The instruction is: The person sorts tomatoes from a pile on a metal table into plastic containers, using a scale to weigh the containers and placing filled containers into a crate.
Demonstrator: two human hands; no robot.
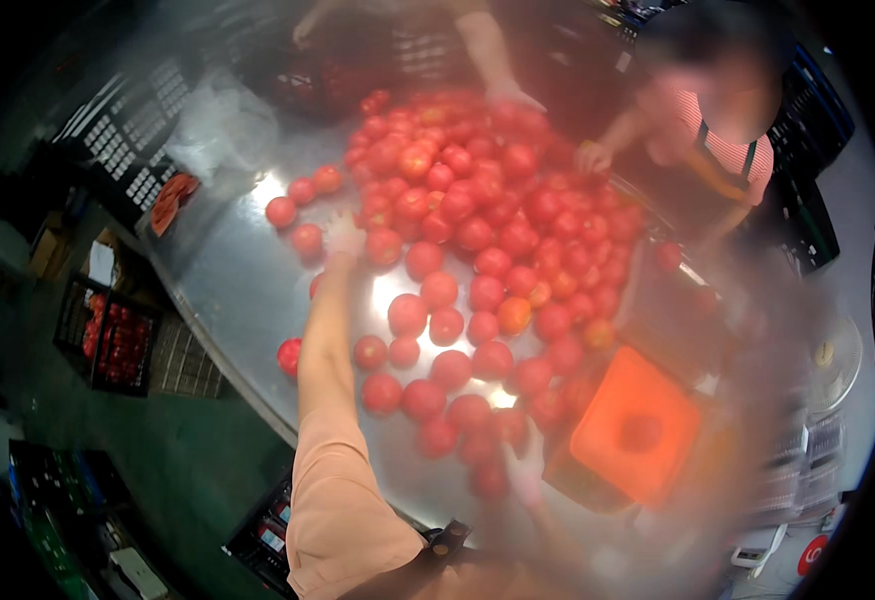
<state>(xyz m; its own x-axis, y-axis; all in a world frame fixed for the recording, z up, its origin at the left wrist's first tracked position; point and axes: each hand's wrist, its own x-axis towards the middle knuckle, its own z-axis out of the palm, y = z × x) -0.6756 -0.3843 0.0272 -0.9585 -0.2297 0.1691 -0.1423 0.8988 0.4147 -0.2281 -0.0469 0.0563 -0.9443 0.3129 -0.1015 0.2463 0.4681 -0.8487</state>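
Note:
A big heap of red tomatoes lies on a metal-topped table, with looser ones towards me. My left hand reaches out at the heap's left edge, between a tomato and another tomato; whether it grips one cannot be made out. At the near edge of the loose tomatoes, my right hand touches a tomato, its fingers partly blurred. Right of that hand stands an orange plastic basket with one round red thing inside. Haze blurs much of the view.
Two other people work across the table; one's hand and the other's hand are at the heap. A clear plastic bag and black crate are at far left. Crated tomatoes stand below left. A fan is at right.

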